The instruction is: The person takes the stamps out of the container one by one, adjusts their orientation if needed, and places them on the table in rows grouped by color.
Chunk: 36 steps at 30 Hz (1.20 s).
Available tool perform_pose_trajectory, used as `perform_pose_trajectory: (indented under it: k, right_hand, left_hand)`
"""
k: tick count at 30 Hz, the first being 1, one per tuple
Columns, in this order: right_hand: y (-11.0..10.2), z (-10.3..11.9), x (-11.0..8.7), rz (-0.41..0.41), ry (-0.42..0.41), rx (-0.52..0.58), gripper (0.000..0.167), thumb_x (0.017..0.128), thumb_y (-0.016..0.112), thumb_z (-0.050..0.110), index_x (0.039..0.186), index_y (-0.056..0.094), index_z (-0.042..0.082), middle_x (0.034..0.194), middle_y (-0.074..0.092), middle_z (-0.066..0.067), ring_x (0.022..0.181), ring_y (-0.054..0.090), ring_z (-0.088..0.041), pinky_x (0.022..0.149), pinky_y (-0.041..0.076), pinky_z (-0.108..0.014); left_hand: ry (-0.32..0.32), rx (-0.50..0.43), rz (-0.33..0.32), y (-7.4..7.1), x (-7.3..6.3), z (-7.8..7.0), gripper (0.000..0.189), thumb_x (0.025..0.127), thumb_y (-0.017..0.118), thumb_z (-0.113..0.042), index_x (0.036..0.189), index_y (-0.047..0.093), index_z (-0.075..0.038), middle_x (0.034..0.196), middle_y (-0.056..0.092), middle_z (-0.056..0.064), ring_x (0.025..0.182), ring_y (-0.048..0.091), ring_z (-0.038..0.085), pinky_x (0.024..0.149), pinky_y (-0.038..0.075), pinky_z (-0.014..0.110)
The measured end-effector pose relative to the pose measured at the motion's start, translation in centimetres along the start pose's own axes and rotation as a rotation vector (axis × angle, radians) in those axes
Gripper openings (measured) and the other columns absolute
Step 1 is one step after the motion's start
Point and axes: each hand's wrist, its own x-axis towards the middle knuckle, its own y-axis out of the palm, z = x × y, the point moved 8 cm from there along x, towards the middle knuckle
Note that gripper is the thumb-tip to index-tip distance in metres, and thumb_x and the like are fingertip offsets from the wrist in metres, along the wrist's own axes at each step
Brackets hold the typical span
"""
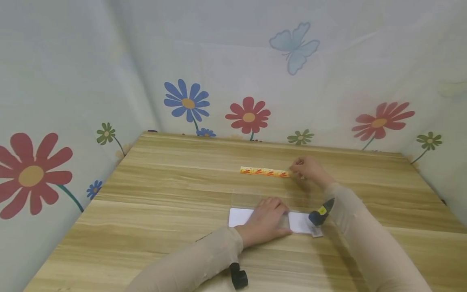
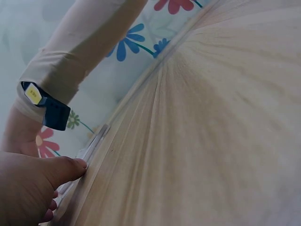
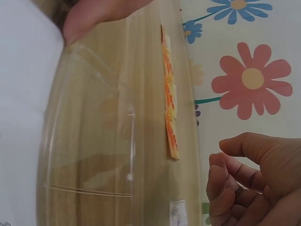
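The left hand (image 1: 265, 219) lies across the white box (image 1: 300, 223), fingers together. Past the box, the right hand (image 1: 308, 168) curls its fingers by the yellow strip (image 1: 264, 172).

flower-printed backdrop (image 1: 226, 73) behind wooden table (image 1: 164, 178)

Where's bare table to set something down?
Bare: the wooden table left of the yellow-orange strip and white panel, beyond the left sleeve; also right of the right sleeve and behind the strip. Crowded: the centre, with strip, panel, clear plastic piece, left hand and right hand.
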Motion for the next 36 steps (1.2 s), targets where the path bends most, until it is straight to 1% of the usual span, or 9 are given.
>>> perform_pose_trajectory:
  k: [6,11,18,20,24,27,31,36]
  right_hand:
    - [-0.7,0.4,-0.6,-0.003,-0.006,0.033,0.026,0.092,0.056,0.017,0.108,0.060,-0.003,0.099,0.064,-0.017,0.075,0.058,-0.016,0.062,0.048,-0.024]
    - [-1.3,0.9,-1.3,-0.004,-0.023,0.037,0.028,0.094,0.056,0.020,0.111,0.058,-0.003,0.107,0.063,-0.020,0.078,0.060,-0.018,0.062,0.049,-0.024]
    - [-2.5,1.6,-2.4,-0.053,-0.111,0.041,0.026,0.093,0.058,0.017,0.108,0.059,-0.004,0.101,0.065,-0.019,0.076,0.061,-0.022,0.065,0.052,-0.033]
    - [-2.8,1.7,-2.7,-0.068,-0.126,0.039,0.024,0.093,0.059,0.017,0.107,0.060,-0.004,0.099,0.066,-0.018,0.075,0.061,-0.022,0.064,0.052,-0.031]
    - [-3.2,1.7,-3.3,-0.078,-0.137,0.054,0.023,0.093,0.060,0.016,0.104,0.060,-0.004,0.098,0.065,-0.021,0.073,0.060,-0.018,0.059,0.050,-0.026]
    - [-3.3,1.8,-3.8,-0.076,-0.136,0.069,0.021,0.093,0.060,0.015,0.104,0.059,-0.003,0.099,0.064,-0.023,0.073,0.058,-0.017,0.060,0.050,-0.027]
    - [-3.7,2.2,-4.6,-0.075,-0.141,0.054,0.021,0.093,0.059,0.015,0.104,0.059,-0.002,0.100,0.064,-0.022,0.075,0.059,-0.019,0.062,0.051,-0.028]
    - [-4.0,2.6,-5.3,-0.075,-0.150,0.023,0.021,0.093,0.060,0.017,0.104,0.060,0.000,0.099,0.065,-0.022,0.077,0.060,-0.023,0.059,0.049,-0.025]
  left_hand:
    - [-0.001,-0.008,0.004,0.2,0.0,0.1,0.050,0.082,0.069,-0.053,0.115,0.063,-0.016,0.115,0.058,-0.003,0.113,0.052,0.014,0.100,0.042,0.030]
    - [0.003,0.002,0.002,0.3,0.0,0.1,0.050,0.082,0.068,-0.053,0.116,0.063,-0.016,0.115,0.058,-0.003,0.113,0.052,0.015,0.100,0.042,0.031]
    - [0.002,0.002,-0.008,0.5,0.0,0.1,0.050,0.082,0.069,-0.053,0.115,0.063,-0.016,0.116,0.057,-0.003,0.114,0.052,0.015,0.101,0.042,0.031]
    - [0.004,0.001,-0.012,0.4,0.0,0.1,0.049,0.082,0.069,-0.052,0.115,0.063,-0.016,0.115,0.057,-0.002,0.114,0.052,0.015,0.101,0.042,0.031]
    - [0.010,-0.007,-0.013,0.5,0.1,0.2,0.049,0.082,0.069,-0.052,0.115,0.063,-0.016,0.115,0.058,-0.002,0.111,0.053,0.015,0.099,0.043,0.030]
    - [0.016,-0.018,-0.012,0.5,0.1,0.2,0.050,0.082,0.069,-0.052,0.115,0.063,-0.016,0.114,0.058,-0.002,0.110,0.053,0.015,0.098,0.043,0.029]
    - [0.018,-0.024,-0.010,0.3,0.2,0.2,0.050,0.082,0.069,-0.051,0.115,0.063,-0.015,0.113,0.058,-0.002,0.109,0.053,0.015,0.098,0.043,0.029]
    - [0.016,-0.018,-0.002,0.0,0.2,0.1,0.050,0.082,0.069,-0.051,0.116,0.063,-0.015,0.112,0.058,-0.002,0.109,0.053,0.015,0.100,0.042,0.030]
